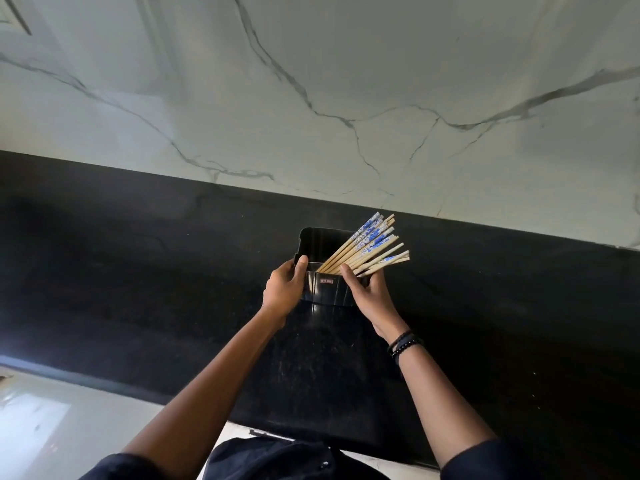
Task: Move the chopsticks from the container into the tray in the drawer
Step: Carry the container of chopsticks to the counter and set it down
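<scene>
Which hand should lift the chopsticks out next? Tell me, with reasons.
Right. The right hand has its fingers round the chopsticks, which lean toward its side; the left hand grips the container and looks busy steadying it.

No text, brand or number can be read. A small rectangular label (326, 280) sits on the front of the black container (322, 240), between the left hand (284, 289) gripping its edge and the right hand (372, 296) holding the chopsticks (370, 244); its print is too small to read. Beyond the right fingers, the chopsticks' blue markings are blurred
</scene>
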